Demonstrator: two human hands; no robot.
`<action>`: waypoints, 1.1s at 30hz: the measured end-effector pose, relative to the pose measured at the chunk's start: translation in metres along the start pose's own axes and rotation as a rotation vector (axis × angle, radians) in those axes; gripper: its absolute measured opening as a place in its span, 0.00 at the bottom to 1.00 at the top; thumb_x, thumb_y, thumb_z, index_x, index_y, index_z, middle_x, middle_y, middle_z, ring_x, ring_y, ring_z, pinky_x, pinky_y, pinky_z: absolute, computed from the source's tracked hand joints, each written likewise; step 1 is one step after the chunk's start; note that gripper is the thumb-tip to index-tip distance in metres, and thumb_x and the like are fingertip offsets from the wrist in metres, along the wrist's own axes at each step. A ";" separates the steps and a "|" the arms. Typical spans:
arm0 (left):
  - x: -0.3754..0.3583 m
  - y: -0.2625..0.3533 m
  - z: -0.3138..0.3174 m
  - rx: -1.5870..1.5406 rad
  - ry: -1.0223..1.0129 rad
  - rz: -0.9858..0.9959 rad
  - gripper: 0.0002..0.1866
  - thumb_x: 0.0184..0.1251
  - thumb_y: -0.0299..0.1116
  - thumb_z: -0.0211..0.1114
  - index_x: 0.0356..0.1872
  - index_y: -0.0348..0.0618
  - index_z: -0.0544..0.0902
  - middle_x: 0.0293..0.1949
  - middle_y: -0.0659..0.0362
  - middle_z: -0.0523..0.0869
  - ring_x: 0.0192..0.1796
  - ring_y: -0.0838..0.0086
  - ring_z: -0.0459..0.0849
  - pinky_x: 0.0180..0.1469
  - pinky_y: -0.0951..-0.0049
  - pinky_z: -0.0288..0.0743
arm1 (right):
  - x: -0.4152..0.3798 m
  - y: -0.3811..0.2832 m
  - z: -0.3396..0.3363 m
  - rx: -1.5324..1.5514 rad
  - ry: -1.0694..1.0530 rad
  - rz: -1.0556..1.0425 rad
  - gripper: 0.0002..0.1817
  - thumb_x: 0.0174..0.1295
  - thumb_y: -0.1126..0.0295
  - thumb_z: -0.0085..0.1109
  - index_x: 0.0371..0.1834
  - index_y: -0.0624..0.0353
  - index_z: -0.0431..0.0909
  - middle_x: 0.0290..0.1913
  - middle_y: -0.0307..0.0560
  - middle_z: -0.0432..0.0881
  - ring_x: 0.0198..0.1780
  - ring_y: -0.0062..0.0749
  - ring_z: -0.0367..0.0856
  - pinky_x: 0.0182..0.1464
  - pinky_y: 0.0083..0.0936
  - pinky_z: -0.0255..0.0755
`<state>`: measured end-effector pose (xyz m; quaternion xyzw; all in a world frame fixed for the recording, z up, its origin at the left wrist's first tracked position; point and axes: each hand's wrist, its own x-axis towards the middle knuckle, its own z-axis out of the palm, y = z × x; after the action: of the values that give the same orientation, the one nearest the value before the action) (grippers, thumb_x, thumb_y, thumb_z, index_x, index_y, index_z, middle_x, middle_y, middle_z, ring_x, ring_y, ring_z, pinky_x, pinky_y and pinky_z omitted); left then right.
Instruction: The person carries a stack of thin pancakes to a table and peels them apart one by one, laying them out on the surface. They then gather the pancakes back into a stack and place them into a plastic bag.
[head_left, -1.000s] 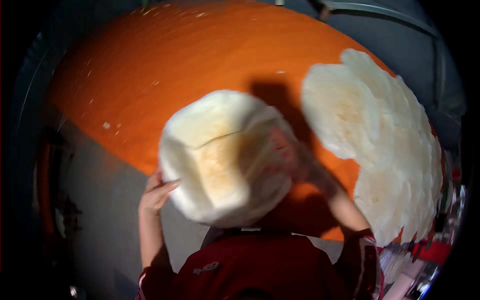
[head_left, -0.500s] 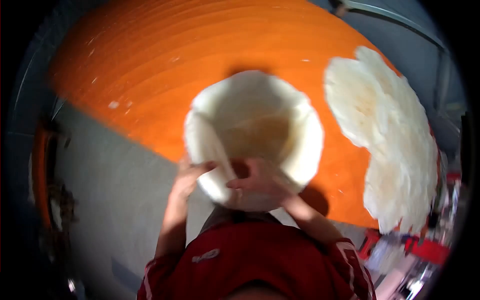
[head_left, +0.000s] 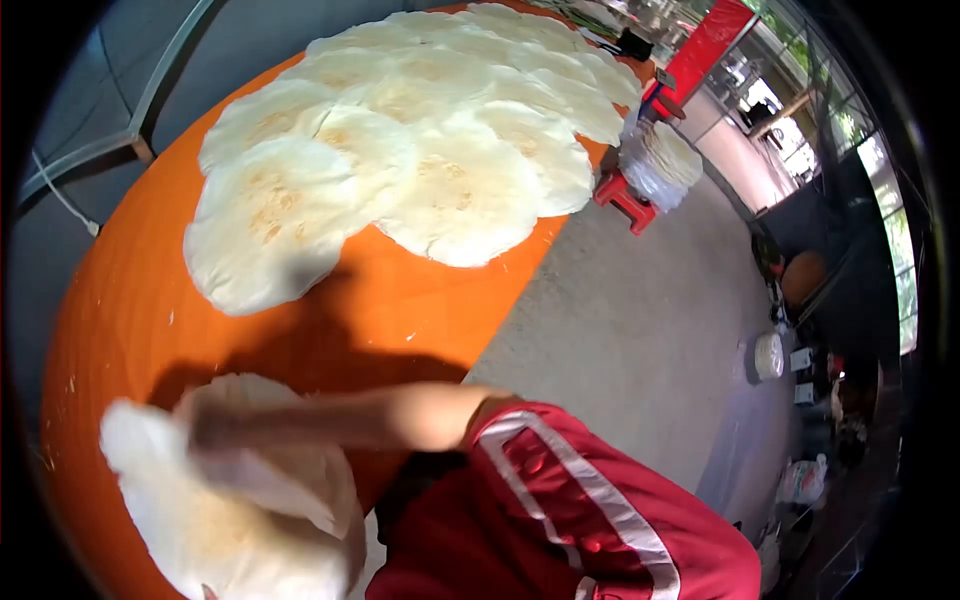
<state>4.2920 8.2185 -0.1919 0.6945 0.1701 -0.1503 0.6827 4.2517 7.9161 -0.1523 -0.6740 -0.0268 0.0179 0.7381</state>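
Note:
A stack of thin white round sheets (head_left: 215,525) is at the lower left, over the big orange round surface (head_left: 120,300). My right hand (head_left: 205,425) is blurred and lies on the top sheet, gripping its curled edge. The bare forearm runs back to a red sleeve with white stripes (head_left: 560,480). My left hand is not visible; the stack may hide it. Several more white round sheets (head_left: 440,150) lie spread out and overlapping across the far part of the orange surface.
A red stool (head_left: 625,195) with a bagged pile of round sheets (head_left: 665,160) stands beyond the orange surface's right edge. Grey concrete floor (head_left: 630,320) stretches to the right. Buckets and clutter (head_left: 790,350) line the far right.
The view has swung round, so the spread sheets have gone from the right side to the top. The stack has dropped from mid-frame to lower left; only one arm shows now.

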 end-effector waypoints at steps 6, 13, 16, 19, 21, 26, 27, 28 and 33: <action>0.049 0.028 -0.038 -0.145 -0.214 -0.218 0.24 0.57 0.28 0.60 0.56 0.34 0.67 0.50 0.49 0.76 0.50 0.62 0.76 0.52 0.61 0.71 | -0.118 -0.091 -0.167 0.231 0.581 -0.110 0.11 0.49 0.73 0.61 0.36 0.63 0.79 0.34 0.45 0.81 0.35 0.28 0.80 0.39 0.25 0.75; 0.104 0.036 -0.169 -0.315 -0.387 -0.443 0.23 0.56 0.27 0.59 0.55 0.35 0.69 0.51 0.50 0.76 0.53 0.60 0.74 0.56 0.57 0.69 | -0.278 -0.005 -0.232 -0.889 1.210 0.746 0.21 0.54 0.67 0.59 0.47 0.70 0.71 0.33 0.52 0.82 0.33 0.34 0.81 0.35 0.29 0.76; 0.110 -0.002 -0.218 -0.432 -0.598 -0.251 0.28 0.47 0.21 0.58 0.56 0.38 0.67 0.55 0.51 0.72 0.56 0.60 0.72 0.57 0.51 0.66 | -0.212 -0.021 -0.176 -1.446 1.261 0.438 0.24 0.48 0.60 0.63 0.39 0.71 0.72 0.25 0.55 0.80 0.27 0.30 0.80 0.27 0.33 0.74; 0.049 0.062 -0.160 -0.226 -0.712 -0.189 0.35 0.47 0.19 0.57 0.62 0.37 0.60 0.56 0.49 0.71 0.56 0.61 0.72 0.57 0.57 0.67 | -0.077 -0.056 -0.043 -0.592 0.799 0.388 0.24 0.55 0.74 0.54 0.56 0.70 0.63 0.34 0.48 0.79 0.34 0.33 0.80 0.38 0.23 0.73; 0.030 0.086 -0.138 -0.045 -0.615 -0.099 0.33 0.49 0.20 0.58 0.61 0.36 0.60 0.55 0.50 0.72 0.56 0.63 0.72 0.55 0.67 0.70 | -0.016 -0.025 0.040 -0.589 0.327 0.173 0.31 0.51 0.63 0.63 0.56 0.65 0.63 0.41 0.51 0.77 0.38 0.30 0.76 0.40 0.26 0.72; 0.040 0.070 -0.124 0.193 -0.507 0.189 0.30 0.44 0.23 0.71 0.51 0.35 0.68 0.43 0.56 0.78 0.46 0.74 0.76 0.47 0.71 0.74 | 0.059 0.010 0.218 -0.635 -0.190 -0.007 0.61 0.30 0.52 0.76 0.66 0.63 0.45 0.56 0.60 0.64 0.55 0.47 0.68 0.55 0.36 0.65; 0.036 0.069 -0.123 0.214 -0.478 0.209 0.33 0.42 0.25 0.72 0.52 0.34 0.67 0.45 0.56 0.78 0.47 0.74 0.76 0.48 0.71 0.74 | 0.062 0.007 0.235 -0.739 -0.122 -0.026 0.61 0.29 0.53 0.77 0.66 0.63 0.46 0.57 0.60 0.63 0.55 0.46 0.67 0.54 0.36 0.66; 0.035 0.068 -0.122 0.234 -0.464 0.230 0.35 0.41 0.26 0.74 0.54 0.34 0.66 0.46 0.55 0.77 0.48 0.73 0.76 0.49 0.71 0.74 | 0.064 0.003 0.247 -0.848 -0.036 -0.043 0.62 0.28 0.54 0.77 0.66 0.64 0.46 0.57 0.60 0.62 0.56 0.45 0.67 0.54 0.35 0.66; 0.036 0.064 -0.124 0.149 -0.475 0.209 0.38 0.39 0.28 0.75 0.54 0.33 0.66 0.48 0.53 0.77 0.49 0.71 0.76 0.50 0.70 0.73 | 0.072 0.035 0.237 -0.506 -0.067 0.123 0.59 0.29 0.59 0.77 0.65 0.64 0.49 0.54 0.57 0.67 0.53 0.40 0.70 0.53 0.31 0.68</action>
<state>4.3498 8.3424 -0.1479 0.7020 -0.0792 -0.2499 0.6622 4.3088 8.1589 -0.1647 -0.8364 -0.0137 0.0777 0.5424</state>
